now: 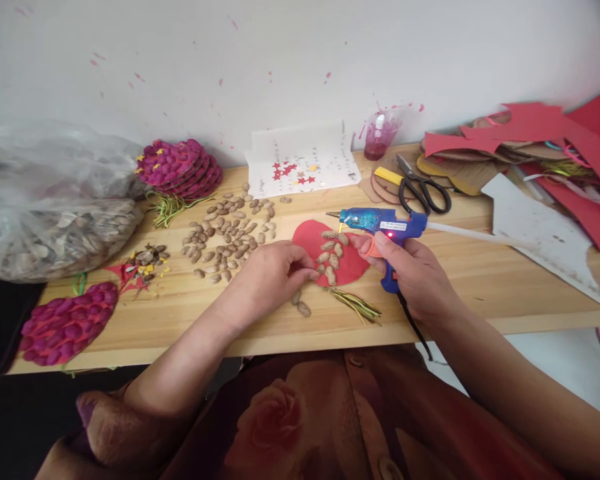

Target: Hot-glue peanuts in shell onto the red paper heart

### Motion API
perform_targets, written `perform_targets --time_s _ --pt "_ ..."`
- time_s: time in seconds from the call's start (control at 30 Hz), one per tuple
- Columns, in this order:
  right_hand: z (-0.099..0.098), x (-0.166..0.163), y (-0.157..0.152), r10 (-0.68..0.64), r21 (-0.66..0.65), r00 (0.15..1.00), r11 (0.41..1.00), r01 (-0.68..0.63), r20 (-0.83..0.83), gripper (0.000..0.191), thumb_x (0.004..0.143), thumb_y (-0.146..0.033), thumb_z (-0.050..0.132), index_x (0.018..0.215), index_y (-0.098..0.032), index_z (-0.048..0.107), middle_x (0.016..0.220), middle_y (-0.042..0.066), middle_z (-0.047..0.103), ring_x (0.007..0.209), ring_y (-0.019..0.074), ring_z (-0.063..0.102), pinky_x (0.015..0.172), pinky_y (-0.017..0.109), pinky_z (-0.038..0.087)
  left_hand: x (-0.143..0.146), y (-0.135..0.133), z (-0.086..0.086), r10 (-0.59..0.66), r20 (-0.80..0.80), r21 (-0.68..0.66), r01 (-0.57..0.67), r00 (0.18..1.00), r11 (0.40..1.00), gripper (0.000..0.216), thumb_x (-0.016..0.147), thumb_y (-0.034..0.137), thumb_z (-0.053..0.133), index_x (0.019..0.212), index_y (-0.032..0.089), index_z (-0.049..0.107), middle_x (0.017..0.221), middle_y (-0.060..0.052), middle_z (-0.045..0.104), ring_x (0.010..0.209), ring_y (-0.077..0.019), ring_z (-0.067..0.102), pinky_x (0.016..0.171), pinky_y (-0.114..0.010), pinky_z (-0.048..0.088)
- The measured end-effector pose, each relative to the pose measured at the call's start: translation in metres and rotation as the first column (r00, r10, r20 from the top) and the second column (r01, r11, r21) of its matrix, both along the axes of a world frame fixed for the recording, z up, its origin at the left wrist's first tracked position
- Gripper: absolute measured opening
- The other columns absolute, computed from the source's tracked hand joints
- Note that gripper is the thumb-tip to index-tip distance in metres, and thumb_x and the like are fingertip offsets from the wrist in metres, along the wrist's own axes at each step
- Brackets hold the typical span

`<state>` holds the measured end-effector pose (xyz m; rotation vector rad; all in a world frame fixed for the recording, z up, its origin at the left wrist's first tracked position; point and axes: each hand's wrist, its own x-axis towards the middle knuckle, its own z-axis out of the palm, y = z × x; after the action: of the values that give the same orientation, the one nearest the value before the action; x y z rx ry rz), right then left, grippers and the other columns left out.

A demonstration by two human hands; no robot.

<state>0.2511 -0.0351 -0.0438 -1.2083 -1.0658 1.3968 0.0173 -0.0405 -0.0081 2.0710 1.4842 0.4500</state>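
Note:
My right hand (415,273) grips a blue hot glue gun (380,223) with an orange trigger; its nozzle points left, over the red card piece. A white glue stick (470,235) sticks out of its back, and a small red light glows. The rounded red card (353,270) lies flat with several peanuts in shells (331,275) on it. My left hand (275,273) is at the card's left edge, thumb and fingers pinched at a small peanut (321,269). Two loose peanuts (304,309) lie below that hand. A bundle of green-yellow strings (357,307) lies by the card's lower edge.
Many peanuts (225,233) spread left of centre. Purple-covered pieces (180,167) are stacked behind; another (70,323) lies front left. A plastic bag (55,220), paper with stars (305,160), cup (380,137), scissors (420,190) and red scraps (520,130) surround the work. A black cord (413,327) hangs down.

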Motion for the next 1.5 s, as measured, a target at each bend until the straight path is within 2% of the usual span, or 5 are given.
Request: perform_targets --time_s 0.47,0.67,0.97,1.33,1.5 --pt "0.027 0.035 -0.004 -0.026 -0.091 1.000 0.996 0.026 0.011 0.039 0.084 -0.063 0.071 0.094 -0.025 0.069 0.064 -0.001 0.065 0.050 0.0153 0.060 0.043 0.025 0.044 -0.015 0.008 -0.003 -0.198 -0.011 0.163 0.197 0.980 0.967 0.018 0.085 0.007 0.062 0.096 0.020 0.067 0.098 -0.002 0.070 0.095 -0.0194 0.062 0.088 -0.032 0.047" --pt "0.043 0.065 -0.014 -0.135 0.089 0.904 0.990 0.109 0.405 0.034 0.087 -0.055 0.073 0.091 -0.023 0.062 0.057 -0.005 0.056 0.048 0.0113 0.049 0.044 0.024 0.039 -0.009 0.007 -0.011 -0.243 0.020 0.195 0.234 0.970 0.952 0.013 0.088 0.009 0.063 0.095 0.020 0.065 0.093 -0.001 0.068 0.089 -0.0184 0.060 0.083 -0.030 0.047" --pt "0.053 0.111 -0.016 -0.290 0.173 0.860 0.956 0.238 0.420 0.022 0.091 -0.046 0.064 0.096 -0.025 0.056 0.071 -0.003 0.059 0.057 0.0140 0.052 0.052 0.028 0.038 -0.010 0.006 -0.019 -0.279 0.088 0.241 0.251 0.956 0.937 0.007 0.093 0.019 0.062 0.098 0.021 0.066 0.097 -0.003 0.070 0.090 -0.0188 0.063 0.083 -0.031 0.050" --pt "0.044 0.188 -0.027 -0.367 0.373 0.291 0.927 0.037 0.884 0.033 0.089 -0.040 0.063 0.118 -0.025 0.057 0.109 0.012 0.072 0.100 0.0333 0.068 0.084 0.048 0.050 -0.015 0.009 -0.028 -0.310 0.115 0.329 0.258 0.944 0.908 0.012 0.096 0.031 0.058 0.102 0.024 0.066 0.100 -0.006 0.072 0.091 -0.0226 0.068 0.082 -0.037 0.056" --pt "0.035 0.224 -0.022 -0.323 0.338 0.219 0.941 -0.031 0.921 0.030 0.083 -0.039 0.064 0.108 -0.024 0.063 0.102 0.014 0.073 0.095 0.0381 0.067 0.082 0.056 0.052 -0.015 0.009 -0.029 -0.302 0.117 0.338 0.248 0.946 0.908 0.012 0.096 0.030 0.058 0.102 0.026 0.067 0.100 -0.005 0.072 0.090 -0.0229 0.069 0.082 -0.037 0.057"
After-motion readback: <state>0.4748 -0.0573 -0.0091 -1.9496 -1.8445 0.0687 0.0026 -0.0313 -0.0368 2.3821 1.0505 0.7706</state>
